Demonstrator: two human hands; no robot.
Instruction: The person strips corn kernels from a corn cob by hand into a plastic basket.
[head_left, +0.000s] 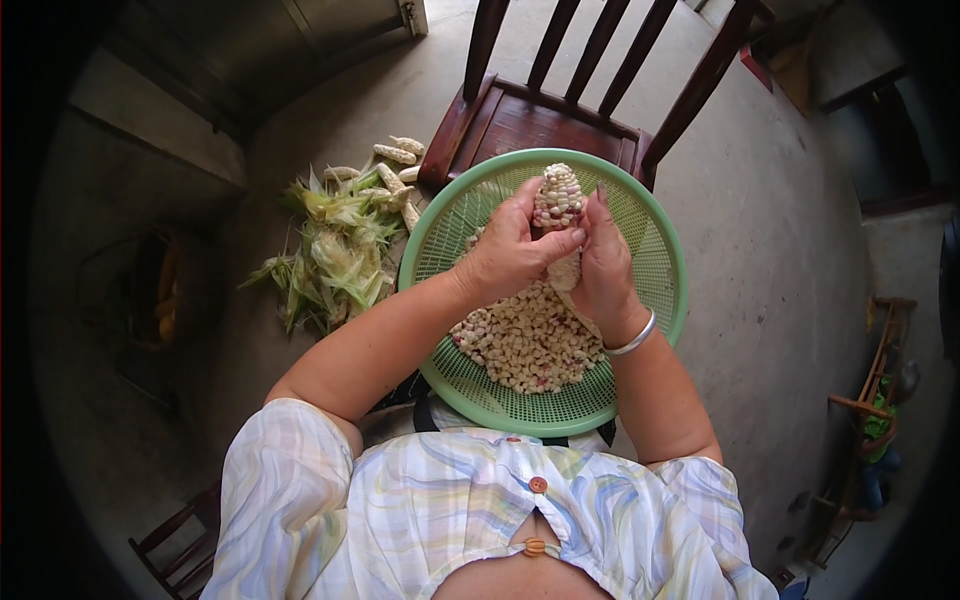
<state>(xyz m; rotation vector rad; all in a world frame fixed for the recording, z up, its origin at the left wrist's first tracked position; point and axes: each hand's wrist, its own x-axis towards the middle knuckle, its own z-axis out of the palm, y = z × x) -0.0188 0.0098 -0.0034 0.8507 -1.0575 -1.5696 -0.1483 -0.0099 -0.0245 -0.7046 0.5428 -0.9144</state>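
Both hands are around one ear of corn (559, 193), its tip pointing away from me. White kernels with some purple ones cover the tip half, while the lower part of the cob looks stripped. My left hand (510, 240) grips its left side, the thumb laid across the front. On the other side my right hand (609, 270) supports the cob, a silver bangle at the wrist. Beneath them, a round green plastic mesh basket (679, 270) sits over my lap, its far rim over a chair seat. Loose corn kernels (532, 337) lie heaped inside it.
A dark red wooden chair (555, 127) faces me beyond the basket. Corn husks (337, 247) and several pale cobs (394, 154) lie on the concrete floor to the left. At far right, a person (877, 442) is beside a wooden frame (877, 375).
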